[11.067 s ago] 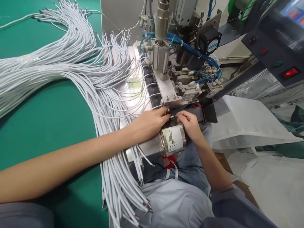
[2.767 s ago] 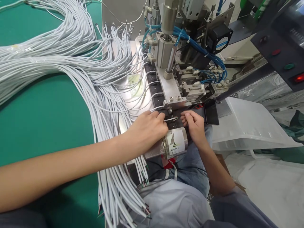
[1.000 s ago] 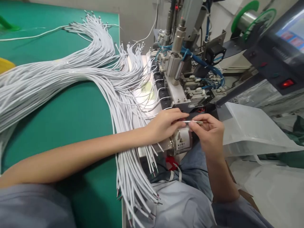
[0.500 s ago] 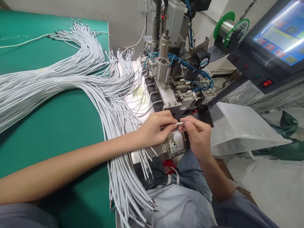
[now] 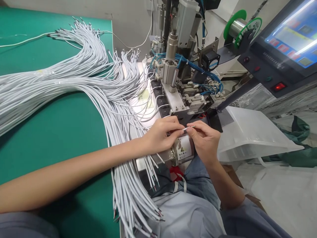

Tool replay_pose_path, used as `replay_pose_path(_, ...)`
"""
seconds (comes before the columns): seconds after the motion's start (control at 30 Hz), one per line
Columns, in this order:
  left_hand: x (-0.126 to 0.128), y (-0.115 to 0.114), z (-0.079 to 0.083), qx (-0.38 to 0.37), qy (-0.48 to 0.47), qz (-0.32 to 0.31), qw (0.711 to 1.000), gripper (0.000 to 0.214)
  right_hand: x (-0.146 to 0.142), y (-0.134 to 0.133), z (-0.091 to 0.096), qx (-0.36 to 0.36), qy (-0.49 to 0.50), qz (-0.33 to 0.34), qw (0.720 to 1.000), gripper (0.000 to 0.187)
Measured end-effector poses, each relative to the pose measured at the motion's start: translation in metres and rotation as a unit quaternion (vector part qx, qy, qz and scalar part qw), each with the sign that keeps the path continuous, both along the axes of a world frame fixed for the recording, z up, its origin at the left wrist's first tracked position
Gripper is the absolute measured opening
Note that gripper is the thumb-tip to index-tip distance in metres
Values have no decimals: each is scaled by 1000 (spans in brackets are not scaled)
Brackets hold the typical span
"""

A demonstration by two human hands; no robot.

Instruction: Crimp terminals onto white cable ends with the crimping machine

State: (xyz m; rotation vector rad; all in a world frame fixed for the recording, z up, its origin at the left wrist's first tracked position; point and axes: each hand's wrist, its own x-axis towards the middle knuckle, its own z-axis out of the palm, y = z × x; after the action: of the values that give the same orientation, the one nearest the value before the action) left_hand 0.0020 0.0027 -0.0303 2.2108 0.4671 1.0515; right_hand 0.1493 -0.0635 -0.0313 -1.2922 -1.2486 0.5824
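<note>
A white cable [image 5: 185, 129] spans the small gap between my two hands, in front of the machine. My left hand [image 5: 165, 133] pinches it between thumb and fingers. With thumb and forefinger my right hand [image 5: 206, 138] grips the same cable near its stripped end, where thin wires stick out past the fingertips. A large bundle of white cables [image 5: 111, 102] runs under my left forearm, and its lower ends show short coloured wires. Just below the hands sits a cylinder with a warning label [image 5: 184, 148].
Behind the hands stands a pneumatic machine [image 5: 170, 72] with blue hoses and several cables in its black holders. A solder wire spool [image 5: 237, 29] and a touch screen [image 5: 292, 36] are at upper right. A white plastic bin [image 5: 257, 132] lies right; a green mat [image 5: 61, 132] covers the left.
My right thumb and fingers have shifted slightly left along the cable, closer to my left hand. The wire end now shows above the right fingertips. My left hand keeps its place.
</note>
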Motion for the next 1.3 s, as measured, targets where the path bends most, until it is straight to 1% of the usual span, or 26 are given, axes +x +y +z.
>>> replay_pose_path(0.2, -1, 3, -4, 31, 30, -9, 999, 23, 14, 3, 5, -26, -58, 62, 996, 11)
replay_pose_path(0.27, -1, 3, -5, 44, 35, -12, 998, 25, 16, 4, 6, -32, -73, 69, 994, 10)
replay_pose_path(0.37, -1, 2, -5, 52, 16, -3, 999, 24, 12, 7, 4, -24, -49, 46, 997, 10)
replay_pose_path(0.43, 0, 1, -5, 42, -2, 8, 999, 20, 4, 8, 1, -20, -6, 22, 1000, 10)
replay_pose_path(0.53, -1, 0, -3, 33, -23, 16, 999, 16, -8, 8, -5, -36, 58, 4, 998, 13)
replay_pose_path(0.6, -1, 0, -3, 43, -30, 15, 999, 14, -13, 6, -6, -37, 57, -9, 998, 15)
replay_pose_path(0.63, -2, 0, -3, 54, -28, 17, 998, 14, -14, 5, -5, -30, 33, -23, 999, 16)
replay_pose_path(0.7, -3, 1, -3, 104, 3, 27, 994, 15, -11, 4, -3, 2, -53, -54, 997, 16)
replay_pose_path(0.77, -5, 3, -2, 197, 66, 53, 977, 19, -5, 3, 1, 33, -151, -62, 986, 17)
replay_pose_path(0.83, -7, 4, -1, 295, 130, 78, 943, 24, 2, 5, 4, 35, -207, -29, 977, 20)
replay_pose_path(0.87, -7, 4, 0, 326, 151, 90, 929, 25, 5, 6, 5, 27, -212, -6, 977, 21)
replay_pose_path(0.9, -7, 3, 1, 334, 163, 100, 923, 26, 6, 7, 5, 19, -204, 12, 979, 21)
replay_pose_path(0.93, -7, 3, 1, 316, 165, 107, 928, 25, 7, 9, 4, 16, -187, 20, 982, 22)
replay_pose_path(0.97, -6, 2, 2, 275, 158, 110, 942, 23, 5, 10, 2, 19, -166, 18, 986, 21)
replay_pose_path(1.03, -3, 0, 2, 156, 129, 101, 974, 19, 1, 11, -2, 28, -127, -4, 992, 21)
replay_pose_path(1.07, -2, 0, 1, 102, 115, 90, 984, 17, -1, 11, -5, 29, -113, -16, 993, 21)
replay_pose_path(1.1, -1, 0, 0, 64, 105, 75, 990, 16, -2, 11, -7, 24, -103, -25, 994, 21)
replay_pose_path(1.13, 0, 1, -1, 48, 108, 60, 991, 16, -2, 11, -10, 13, -97, -29, 995, 22)
replay_pose_path(1.2, 0, 3, -3, 73, 160, 48, 983, 18, 3, 12, -17, -18, -88, -19, 996, 21)
replay_pose_path(1.23, 0, 4, -5, 100, 205, 48, 973, 21, 8, 13, -20, -37, -82, -9, 996, 21)
replay_pose_path(1.3, -1, 7, -9, 148, 301, 57, 940, 24, 20, 17, -30, -82, -59, 12, 995, 21)
